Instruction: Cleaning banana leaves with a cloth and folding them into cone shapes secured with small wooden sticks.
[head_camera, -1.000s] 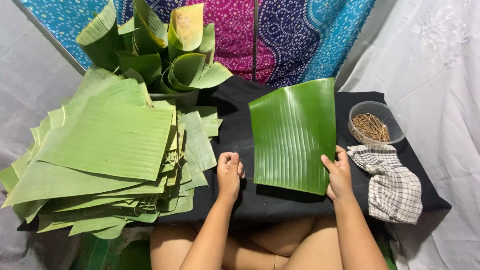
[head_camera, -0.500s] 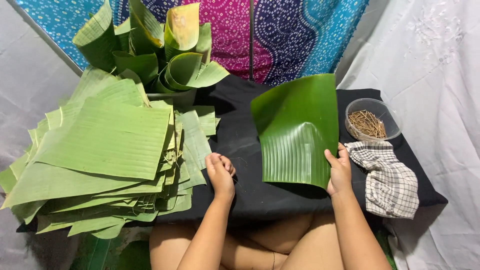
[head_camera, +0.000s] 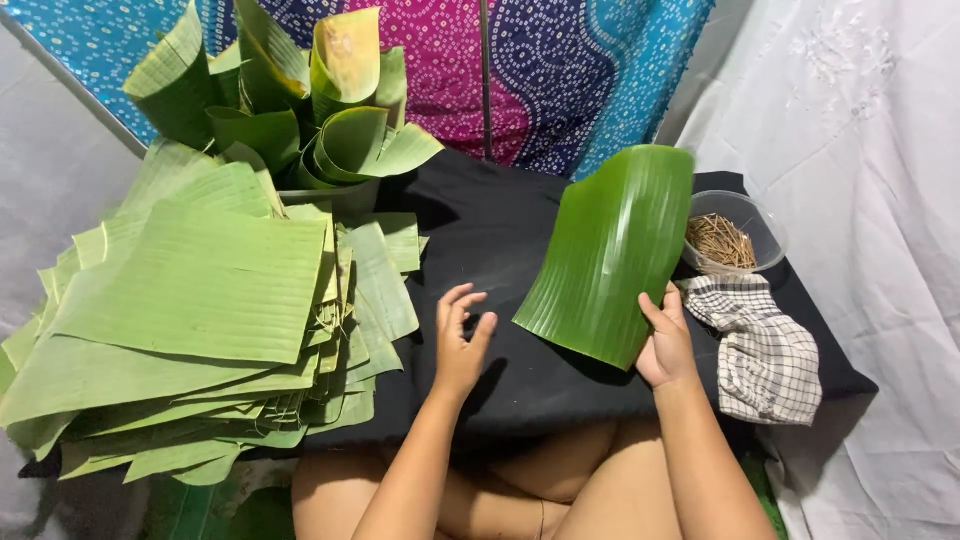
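Seen from above, a seated person works over a black cloth (head_camera: 520, 250) spread on a low surface. The right hand (head_camera: 667, 345) pinches the lower right edge of a single banana leaf piece (head_camera: 610, 250), thumb on the glossy upper face and fingers tucked behind it, lifting the leaf clear of the cloth so that it stands tilted and slightly curved over the cloth's right half. The left hand (head_camera: 460, 345) rests low on the middle of the cloth, empty, palm down with its fingers loosely spread and a little curled; it lies just left of the held leaf without touching it.

To the left of the cloth, overlapping its left edge, sits a thick stack of flat cut banana leaves (head_camera: 190, 320), paler and matte side up, the sheets fanned unevenly. At the cloth's far left corner stands a cluster of rolled leaf cones (head_camera: 290, 110), nested upright against one another. At the cloth's right end, a small clear bowl (head_camera: 765, 235) holds thin brown sticks (head_camera: 720, 240), partly hidden behind the raised leaf's upper edge. Just in front of that bowl, a checked cloth in black and white (head_camera: 765, 350) lies crumpled and drapes over the black cloth's right edge, close beside the right hand.

Beyond the black cloth hangs a patterned fabric in blue, pink and purple (head_camera: 560, 70); white fabric (head_camera: 860, 150) covers the area to its right. The person's bare knees show below the cloth's near edge.
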